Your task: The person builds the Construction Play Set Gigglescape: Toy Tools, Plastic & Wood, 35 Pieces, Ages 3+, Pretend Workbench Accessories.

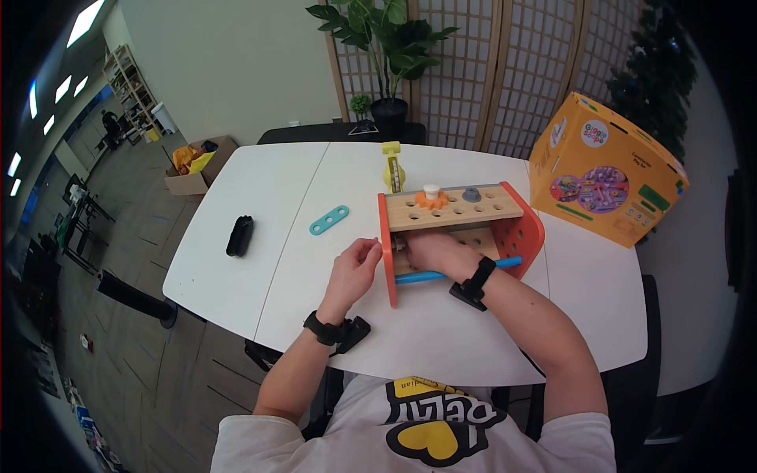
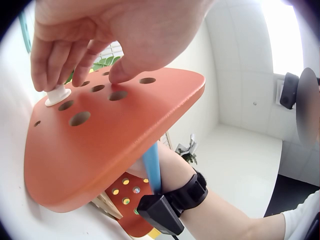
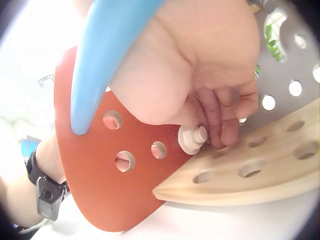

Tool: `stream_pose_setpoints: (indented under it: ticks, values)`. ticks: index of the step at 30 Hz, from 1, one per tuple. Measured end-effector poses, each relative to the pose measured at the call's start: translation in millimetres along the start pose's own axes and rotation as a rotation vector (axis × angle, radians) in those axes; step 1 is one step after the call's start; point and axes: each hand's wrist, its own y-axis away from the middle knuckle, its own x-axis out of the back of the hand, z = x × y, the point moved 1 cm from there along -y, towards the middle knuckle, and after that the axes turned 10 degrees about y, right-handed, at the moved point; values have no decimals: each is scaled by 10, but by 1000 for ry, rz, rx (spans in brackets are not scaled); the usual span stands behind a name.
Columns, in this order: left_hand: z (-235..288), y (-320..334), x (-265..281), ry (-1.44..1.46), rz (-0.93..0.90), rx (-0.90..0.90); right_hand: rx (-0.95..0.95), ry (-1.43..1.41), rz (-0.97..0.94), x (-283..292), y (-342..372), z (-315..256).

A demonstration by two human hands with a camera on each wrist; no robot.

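Observation:
A wooden toy workbench (image 1: 473, 206) with red side panels stands before me. My left hand (image 1: 352, 276) is outside its left panel (image 2: 100, 135); in the left wrist view its fingertips press on a white peg head (image 2: 58, 95) in a hole, while the thumb touches the panel. My right hand (image 1: 441, 252) reaches inside, between the top board and the blue bar (image 1: 418, 277). In the right wrist view, the right hand's (image 3: 200, 65) thumb and curled fingers pinch a cream-white threaded piece (image 3: 192, 140) against the panel's inner face, above the lower wooden board (image 3: 240, 175).
On the white table (image 1: 213, 252) lie a teal strip with holes (image 1: 329, 221) and a black case (image 1: 240, 236). A yellow-green tool (image 1: 393, 169) is behind the bench, and a large orange box (image 1: 607, 169) at the right. An orange gear (image 1: 431, 202) sits on the top board.

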Motion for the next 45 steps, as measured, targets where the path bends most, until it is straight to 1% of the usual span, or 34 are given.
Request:
stream_pose_setpoints:
  ticks: [3,6,12,18,21,24,27,30,33,36,39,42,45]
  values:
    - [-9,9,-7,26,1,-10,-36,12,-42,114,29,-72]
    - [5,15,1,13,-2,-6,-42,2,-148,237,43,-117]
    - [4,5,0,-6,-8,2,-30,23,-128,155,8,-67]
    - [-28,-9,-2,-8,-4,-16,17,-17,-30,173,46,-84]
    - [-22,4,1,-18,-1,-8,-10,31,-111,231,41,-129]
    - [-59,-10,2,-7,-5,-14,-6,32,-143,125,-7,-80]
    - [-37,-1,4,2,-6,-18,-19,37,-125,94,-8,-69]
    - [-5,16,-2,7,-4,-16,-27,-30,-70,221,38,-163]
    - [-28,12,-2,16,-2,-17,-22,-51,-69,220,50,-150]
    - [-31,13,-6,16,-7,-12,-38,-13,-99,238,49,-160]
    - [-6,21,3,4,-12,-7,28,56,-92,140,12,-91]
    - [-15,19,-2,11,-11,-12,7,61,-208,137,3,-77]
    - [-55,6,-10,22,-7,-23,-15,-38,-67,112,38,-58]
